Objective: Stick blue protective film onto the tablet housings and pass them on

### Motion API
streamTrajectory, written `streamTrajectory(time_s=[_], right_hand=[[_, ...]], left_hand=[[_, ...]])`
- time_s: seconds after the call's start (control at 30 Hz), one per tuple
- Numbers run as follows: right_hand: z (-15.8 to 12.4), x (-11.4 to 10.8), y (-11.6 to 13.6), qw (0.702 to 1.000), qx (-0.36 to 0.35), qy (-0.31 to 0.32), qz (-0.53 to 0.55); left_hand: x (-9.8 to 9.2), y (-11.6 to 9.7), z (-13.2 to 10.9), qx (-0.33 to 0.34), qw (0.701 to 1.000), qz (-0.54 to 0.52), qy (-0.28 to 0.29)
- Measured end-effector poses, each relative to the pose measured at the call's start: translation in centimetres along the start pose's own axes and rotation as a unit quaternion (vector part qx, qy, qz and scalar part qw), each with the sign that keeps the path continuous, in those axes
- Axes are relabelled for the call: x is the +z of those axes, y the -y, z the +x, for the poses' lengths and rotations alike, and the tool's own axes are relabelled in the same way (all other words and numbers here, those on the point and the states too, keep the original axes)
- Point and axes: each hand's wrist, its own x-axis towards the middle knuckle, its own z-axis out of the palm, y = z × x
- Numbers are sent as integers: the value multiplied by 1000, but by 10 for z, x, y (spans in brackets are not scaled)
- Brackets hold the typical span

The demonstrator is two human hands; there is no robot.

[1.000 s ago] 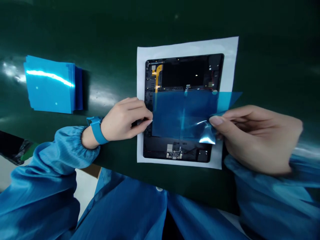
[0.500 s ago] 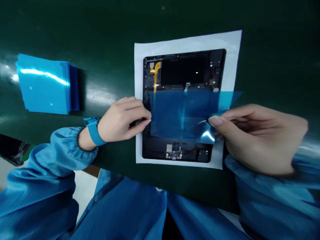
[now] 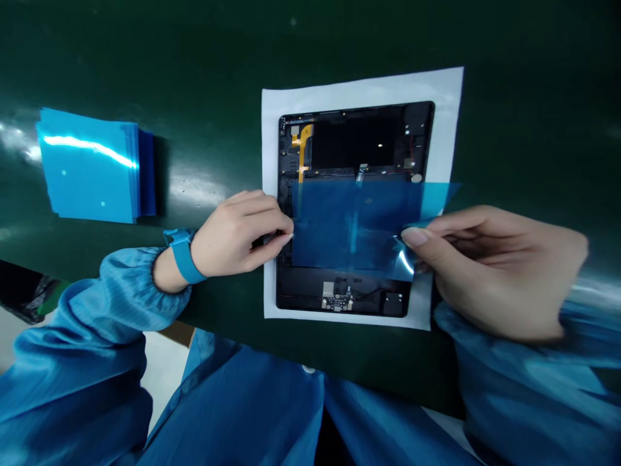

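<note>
left hand: fingers pinched together on left edge of blue film | film: spread over open tablet; probably light, floppy, slick, easily creased; best held by edges | right hand: fingers pinching its right side

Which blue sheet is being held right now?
The single see-through blue sheet over the open tablet: the right hand pinches its right side and the left hand is at its left edge. The others lie in the stack at left, untouched.
</note>
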Motion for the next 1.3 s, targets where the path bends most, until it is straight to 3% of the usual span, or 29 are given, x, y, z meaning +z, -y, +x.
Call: streamTrajectory(time_s=[1.3], right_hand=[[9,1,13,999,34,20,-5]], left_hand=[[-1,-1,-1,8,1000,-11,-16]])
